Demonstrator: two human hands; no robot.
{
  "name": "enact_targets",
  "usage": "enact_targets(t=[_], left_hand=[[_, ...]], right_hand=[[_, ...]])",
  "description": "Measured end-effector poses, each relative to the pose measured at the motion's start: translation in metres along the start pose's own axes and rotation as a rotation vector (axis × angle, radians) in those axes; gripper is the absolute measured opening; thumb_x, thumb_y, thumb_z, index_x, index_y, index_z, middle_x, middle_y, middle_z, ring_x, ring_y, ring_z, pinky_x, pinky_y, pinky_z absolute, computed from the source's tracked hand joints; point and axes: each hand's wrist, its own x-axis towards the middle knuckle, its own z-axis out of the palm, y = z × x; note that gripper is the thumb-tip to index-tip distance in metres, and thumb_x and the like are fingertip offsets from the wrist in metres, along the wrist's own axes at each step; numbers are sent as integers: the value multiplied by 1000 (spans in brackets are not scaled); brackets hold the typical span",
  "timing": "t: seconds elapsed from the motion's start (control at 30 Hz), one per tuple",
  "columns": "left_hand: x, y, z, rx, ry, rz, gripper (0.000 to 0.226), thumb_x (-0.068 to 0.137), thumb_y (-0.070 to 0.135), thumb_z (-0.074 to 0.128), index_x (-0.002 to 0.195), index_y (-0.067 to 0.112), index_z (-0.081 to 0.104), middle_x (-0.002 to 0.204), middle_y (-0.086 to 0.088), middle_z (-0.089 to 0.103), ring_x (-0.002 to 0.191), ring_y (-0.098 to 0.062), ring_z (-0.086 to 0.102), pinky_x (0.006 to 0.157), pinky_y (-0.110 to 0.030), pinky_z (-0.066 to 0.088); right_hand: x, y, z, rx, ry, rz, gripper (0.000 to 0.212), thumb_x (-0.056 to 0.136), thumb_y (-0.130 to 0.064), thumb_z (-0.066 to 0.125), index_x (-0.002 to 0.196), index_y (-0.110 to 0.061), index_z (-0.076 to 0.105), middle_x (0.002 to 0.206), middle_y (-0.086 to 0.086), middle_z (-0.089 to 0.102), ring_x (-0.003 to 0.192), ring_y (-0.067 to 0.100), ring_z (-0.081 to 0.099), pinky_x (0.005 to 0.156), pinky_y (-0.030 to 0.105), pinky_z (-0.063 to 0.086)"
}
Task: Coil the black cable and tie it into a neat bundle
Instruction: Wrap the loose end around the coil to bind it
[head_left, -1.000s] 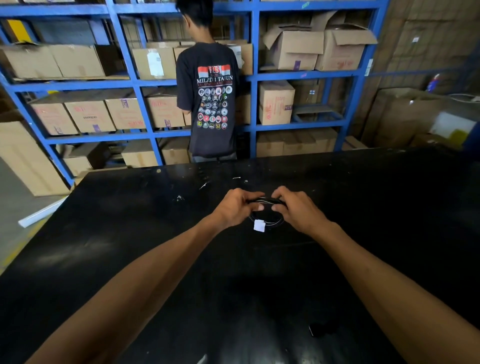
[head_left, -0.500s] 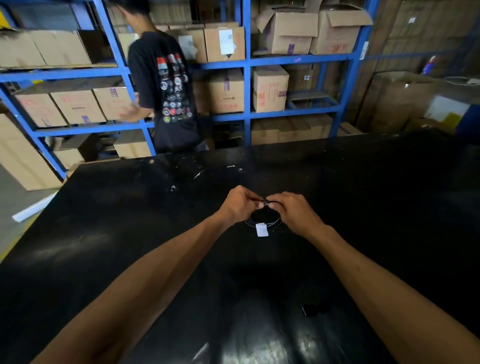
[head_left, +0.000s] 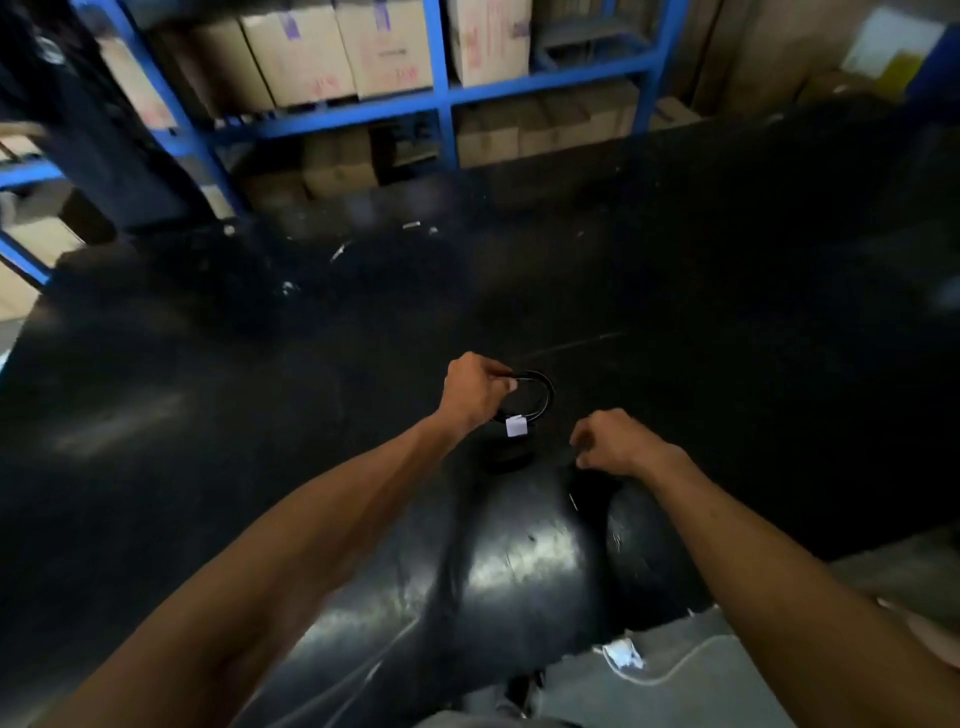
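- Black cable looks fully coiled — a small ring held just above the tabletop, white tag hanging from it.
- Left hand pinches the ring's near side; right hand is apart, fingers curled on nothing visible.
- Tie itself — too blurred to confirm; setting down seems left.
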Motion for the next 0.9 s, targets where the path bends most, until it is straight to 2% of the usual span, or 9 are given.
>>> enact_targets(t=[0.1,0.23,0.33,0.4,0.5,0.6,0.7,0.8,0.9], left_hand=[[-4,-9,25,17,-32,-33,24,86,15,74,108,8,78,100,-10,78,98,-20,71,92,-35,55],[-8,-18,49,24,-69,-43,24,84,15,76,107,8,78,99,-11,78,99,-19,71,89,-27,53],[-11,-24,56,20,-68,-52,23,84,15,75,105,8,79,95,-10,79,95,-19,72,81,-23,51],[-13,-27,55,9,-53,-68,23,83,15,75,106,9,79,95,-10,79,95,-20,71,84,-25,53],[-11,-30,45,-29,-4,-100,26,83,16,75,108,9,78,101,-9,78,100,-17,70,90,-24,51],[-6,-24,29,-90,75,-119,27,83,16,76,109,9,78,104,-9,78,102,-18,69,90,-22,49],[0,-11,14,-148,146,-92,26,84,16,76,109,9,78,103,-10,77,101,-21,70,96,-33,53],[2,2,3,-186,182,-13,25,86,16,75,111,9,76,103,-9,77,94,-15,69,92,-32,55],[-1,14,-6,-201,205,73,26,86,17,75,111,10,76,103,-7,76,93,-14,68,89,-31,56]], right_hand=[[-4,8,26,-151,-96,59,47,76,-23,81,120,-25,68,130,7,61,119,28,60,96,36,52],[-2,22,55,-85,-86,141,43,84,-18,75,125,-14,63,131,17,56,119,36,59,98,38,50],[-1,28,68,43,21,208,24,90,-7,65,112,-10,73,118,19,68,108,35,66,92,38,55],[-1,29,68,197,85,272,18,87,-8,67,101,-12,77,108,16,73,100,32,69,89,37,56],[3,27,55,550,198,303,22,81,-12,77,104,-13,75,99,10,75,93,24,71,88,31,56],[7,13,25,792,287,240,17,83,-13,76,99,-11,79,69,2,73,58,13,67,61,25,57],[9,-12,-5,887,356,195,4,82,-15,77,82,-12,80,59,3,69,47,10,62,54,26,57],[9,-40,-23,893,422,245,14,78,-20,79,65,-16,75,50,1,66,34,6,56,41,17,45],[6,-66,-35,879,476,344,22,73,-27,77,56,-13,72,47,0,65,37,10,58,46,23,48]])
